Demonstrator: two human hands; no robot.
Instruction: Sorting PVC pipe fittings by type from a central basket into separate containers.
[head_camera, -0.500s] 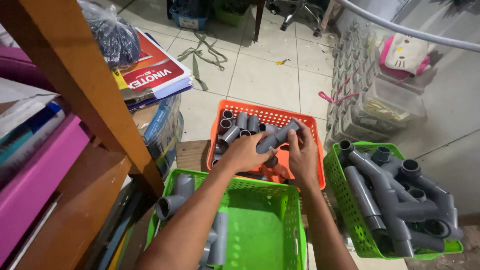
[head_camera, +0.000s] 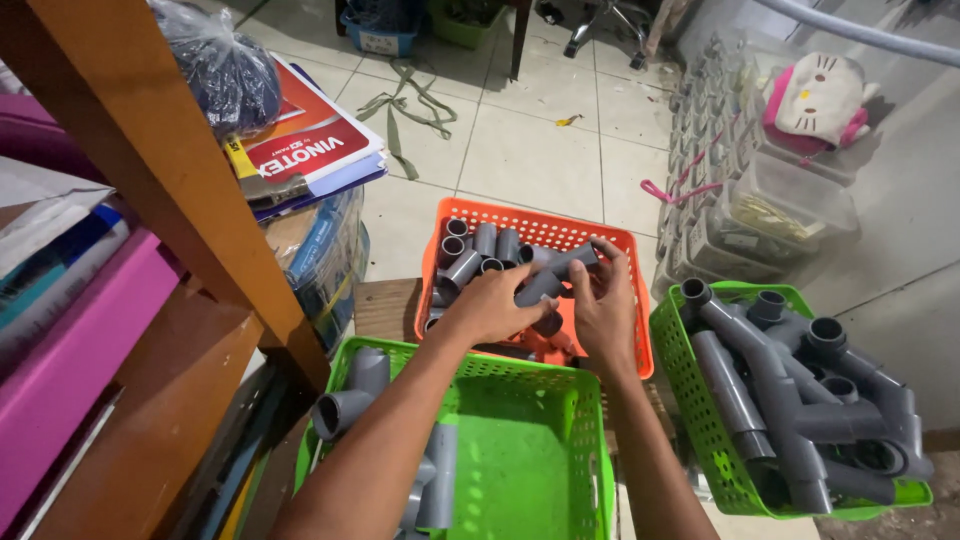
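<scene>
Your left hand (head_camera: 492, 303) and right hand (head_camera: 604, 300) both clench one grey pipe fitting (head_camera: 545, 283) — steadied over the orange basket (head_camera: 634, 330), twelve o'clock of the green basket (head_camera: 520, 400).

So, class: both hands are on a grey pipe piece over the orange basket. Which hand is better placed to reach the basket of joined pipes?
Probably the right hand: the pipe basket sits beside it, while the left hand would have to cross over.
</scene>
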